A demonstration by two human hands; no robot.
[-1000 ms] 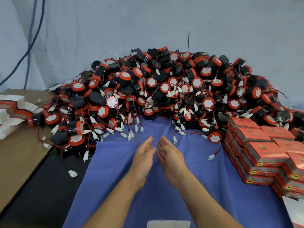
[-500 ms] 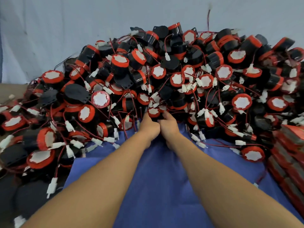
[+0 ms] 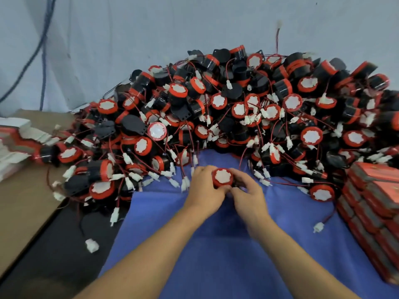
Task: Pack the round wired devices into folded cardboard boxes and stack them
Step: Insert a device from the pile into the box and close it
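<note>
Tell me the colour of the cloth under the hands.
The cloth is blue; head view.

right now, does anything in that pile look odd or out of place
One device left of centre has a shiny face; the others look matte white. A white plug lies apart on the dark surface.

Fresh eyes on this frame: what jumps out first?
A huge heap of round black-and-red wired devices fills the back of the table against the grey wall, with white connectors dangling everywhere. Front centre, over the blue cloth, the left hand and right hand grip a single device between them, its white face toward the camera. Stacked red boxes line the right edge.
</note>
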